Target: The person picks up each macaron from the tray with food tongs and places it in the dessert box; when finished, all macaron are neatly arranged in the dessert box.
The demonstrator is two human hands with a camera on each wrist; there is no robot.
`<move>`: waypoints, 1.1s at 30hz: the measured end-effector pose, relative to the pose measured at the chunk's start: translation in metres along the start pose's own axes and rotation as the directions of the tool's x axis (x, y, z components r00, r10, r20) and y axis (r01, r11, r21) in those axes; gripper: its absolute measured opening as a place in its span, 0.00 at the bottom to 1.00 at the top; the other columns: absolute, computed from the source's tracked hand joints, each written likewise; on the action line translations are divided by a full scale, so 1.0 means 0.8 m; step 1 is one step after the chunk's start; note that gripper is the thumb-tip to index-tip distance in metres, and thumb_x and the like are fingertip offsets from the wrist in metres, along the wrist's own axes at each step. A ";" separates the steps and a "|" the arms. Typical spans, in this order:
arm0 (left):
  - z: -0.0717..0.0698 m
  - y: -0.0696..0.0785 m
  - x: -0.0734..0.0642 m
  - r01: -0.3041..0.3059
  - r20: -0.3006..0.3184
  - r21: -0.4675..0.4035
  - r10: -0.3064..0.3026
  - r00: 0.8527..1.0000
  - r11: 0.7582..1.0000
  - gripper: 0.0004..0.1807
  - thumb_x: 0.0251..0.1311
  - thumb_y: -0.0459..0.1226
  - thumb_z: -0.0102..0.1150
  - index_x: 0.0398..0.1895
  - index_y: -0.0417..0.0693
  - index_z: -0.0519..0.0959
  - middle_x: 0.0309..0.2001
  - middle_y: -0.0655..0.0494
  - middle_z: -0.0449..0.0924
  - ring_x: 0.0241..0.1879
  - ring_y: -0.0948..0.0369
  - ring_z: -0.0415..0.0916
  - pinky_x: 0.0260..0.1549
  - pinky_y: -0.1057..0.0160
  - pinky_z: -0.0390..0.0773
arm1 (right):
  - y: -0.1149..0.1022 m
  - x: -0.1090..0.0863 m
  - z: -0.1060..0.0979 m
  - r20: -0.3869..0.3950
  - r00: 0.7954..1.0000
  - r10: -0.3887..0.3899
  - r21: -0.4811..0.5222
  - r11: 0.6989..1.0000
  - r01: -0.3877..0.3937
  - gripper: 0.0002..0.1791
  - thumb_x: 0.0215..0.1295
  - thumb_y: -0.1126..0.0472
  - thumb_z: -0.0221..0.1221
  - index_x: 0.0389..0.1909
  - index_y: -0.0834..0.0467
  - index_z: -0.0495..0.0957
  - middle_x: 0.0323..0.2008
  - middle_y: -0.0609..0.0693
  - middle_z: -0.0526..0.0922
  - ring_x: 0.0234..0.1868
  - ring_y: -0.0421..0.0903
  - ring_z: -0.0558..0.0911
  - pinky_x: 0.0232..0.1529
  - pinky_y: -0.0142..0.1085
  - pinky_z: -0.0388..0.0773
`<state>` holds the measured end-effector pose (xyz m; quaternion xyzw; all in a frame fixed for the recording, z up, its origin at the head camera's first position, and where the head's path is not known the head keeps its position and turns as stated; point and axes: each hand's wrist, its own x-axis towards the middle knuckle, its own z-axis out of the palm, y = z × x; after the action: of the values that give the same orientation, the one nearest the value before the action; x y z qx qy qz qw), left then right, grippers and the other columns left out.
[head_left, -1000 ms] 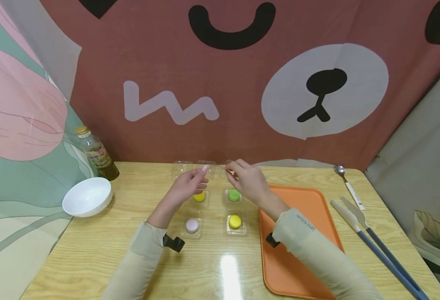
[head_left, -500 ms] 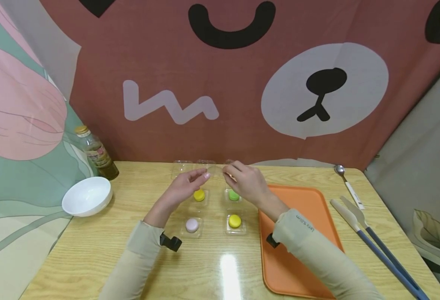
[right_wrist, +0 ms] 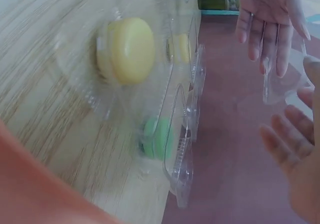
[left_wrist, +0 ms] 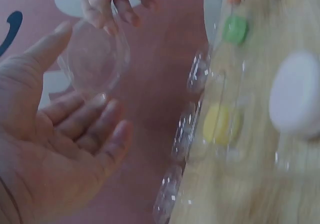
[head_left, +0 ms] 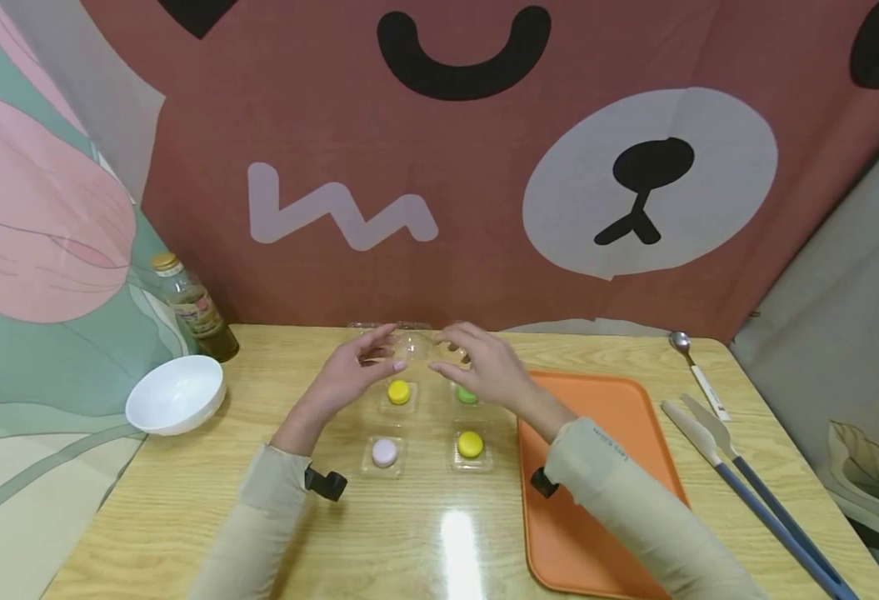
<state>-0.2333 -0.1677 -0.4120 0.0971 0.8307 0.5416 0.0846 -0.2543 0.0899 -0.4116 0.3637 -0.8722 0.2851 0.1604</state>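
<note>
Between my two hands, raised above the far part of the table, is a clear plastic case (head_left: 412,346) with a rounded middle. My left hand (head_left: 345,371) holds its left side between thumb and curved fingers. On the opposite side, my right hand (head_left: 487,367) grips the edge with its fingertips. Below sit small clear cases, each with a macaron: a yellow macaron (head_left: 398,392), a lilac macaron (head_left: 384,452), another yellow macaron (head_left: 471,444) and a green macaron (right_wrist: 159,138), partly hidden by the right hand in the head view.
An orange tray (head_left: 596,517) lies under the right forearm. Two blue-handled spatulas (head_left: 754,492) and a spoon (head_left: 697,375) lie farther right. A white bowl (head_left: 175,395) and a bottle (head_left: 197,308) stand at left. More clear plastic (left_wrist: 185,129) lines the back edge.
My left hand has opened wider and turned, its thumb and fingers now around the case's left side. The right hand's fingers have spread from a tight pinch. The macarons have stayed in place.
</note>
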 end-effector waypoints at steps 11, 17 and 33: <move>-0.014 -0.019 0.002 -0.139 0.074 0.072 0.134 0.988 0.988 0.42 0.61 0.50 0.70 0.77 0.70 0.61 0.72 0.59 0.72 0.69 0.53 0.70 0.70 0.46 0.70 | 0.001 0.011 0.007 0.302 0.944 0.134 0.186 0.963 -0.196 0.41 0.64 0.46 0.68 0.75 0.52 0.66 0.70 0.52 0.74 0.63 0.51 0.78 0.57 0.49 0.84; -0.017 -0.024 0.001 -0.132 0.077 0.172 0.121 0.990 0.976 0.44 0.60 0.51 0.71 0.78 0.70 0.60 0.73 0.56 0.70 0.71 0.49 0.69 0.69 0.44 0.70 | 0.000 0.012 0.015 0.298 0.945 0.133 0.091 0.982 -0.167 0.40 0.64 0.43 0.67 0.74 0.52 0.67 0.69 0.52 0.75 0.64 0.52 0.78 0.64 0.50 0.78; -0.020 -0.059 0.007 -0.098 0.095 0.416 0.064 0.993 0.904 0.44 0.58 0.51 0.72 0.76 0.53 0.66 0.76 0.49 0.64 0.76 0.44 0.59 0.75 0.38 0.58 | -0.013 0.012 0.053 0.354 0.916 0.190 -0.111 0.981 -0.161 0.40 0.64 0.46 0.68 0.73 0.57 0.68 0.71 0.59 0.72 0.72 0.58 0.71 0.74 0.53 0.66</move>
<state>-0.2458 -0.1989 -0.4491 0.1690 0.9189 0.3492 0.0721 -0.2561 0.0525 -0.4360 0.3238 -0.9265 0.1912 -0.0153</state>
